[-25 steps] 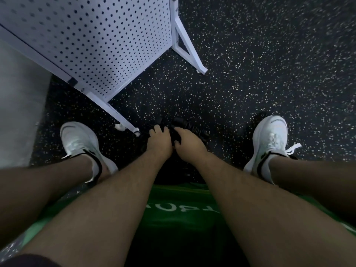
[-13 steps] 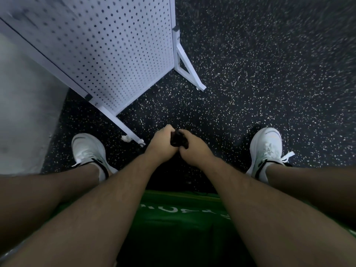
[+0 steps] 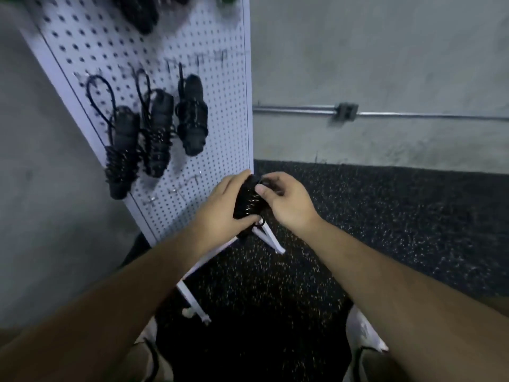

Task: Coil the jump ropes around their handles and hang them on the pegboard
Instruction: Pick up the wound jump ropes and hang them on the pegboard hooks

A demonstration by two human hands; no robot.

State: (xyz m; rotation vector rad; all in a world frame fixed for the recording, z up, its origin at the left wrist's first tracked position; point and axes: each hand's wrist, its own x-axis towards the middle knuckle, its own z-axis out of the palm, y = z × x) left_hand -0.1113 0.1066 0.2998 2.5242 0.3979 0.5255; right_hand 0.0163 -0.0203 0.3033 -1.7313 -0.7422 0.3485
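Note:
A black jump rope (image 3: 247, 203), coiled around its handles, sits between my two hands in front of the white pegboard (image 3: 220, 111). My left hand (image 3: 225, 208) grips the bundle from the left, thumb under it. My right hand (image 3: 286, 201) pinches the bundle's top end with thumb and fingers. Three coiled black jump ropes (image 3: 122, 150) (image 3: 159, 133) (image 3: 192, 117) hang side by side on the pegboard's middle. Another dark bundle (image 3: 141, 12) hangs higher up, cut off by the frame.
The pegboard stands on white feet (image 3: 268, 238) on speckled black rubber flooring (image 3: 385, 230). Bare metal hooks (image 3: 190, 180) stick out below the hung ropes. A grey concrete wall with a conduit pipe (image 3: 413, 114) runs behind. My white shoes (image 3: 363, 334) show at the bottom.
I have risen from a crouch over the floor; the view now faces the pegboard. Both hands lifted the coiled rope from floor level up to the board's lower right edge.

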